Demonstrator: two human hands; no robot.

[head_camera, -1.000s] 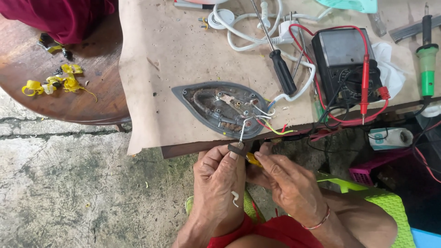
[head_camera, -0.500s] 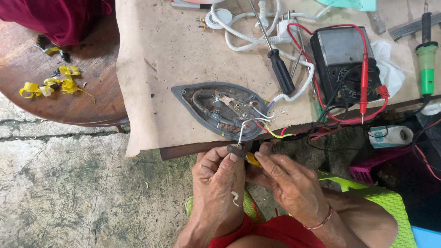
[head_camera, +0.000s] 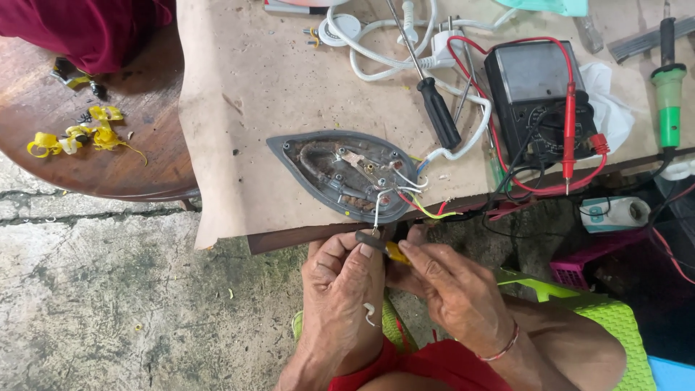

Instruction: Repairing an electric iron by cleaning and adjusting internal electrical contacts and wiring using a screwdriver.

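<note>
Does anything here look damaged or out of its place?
Yes. The iron base lies opened with wires pulled loose, its inside looking rusty. Yellow scraps are scattered on the round table.

You have the iron soleplate (head_camera: 347, 174) lying flat at the counter's (head_camera: 239, 94) near edge, grey, teardrop-shaped, inner side up, tip pointing left. Its white wire (head_camera: 378, 210) runs off the edge to a small dark tool with a yellow handle (head_camera: 382, 246), just below the soleplate.
</note>
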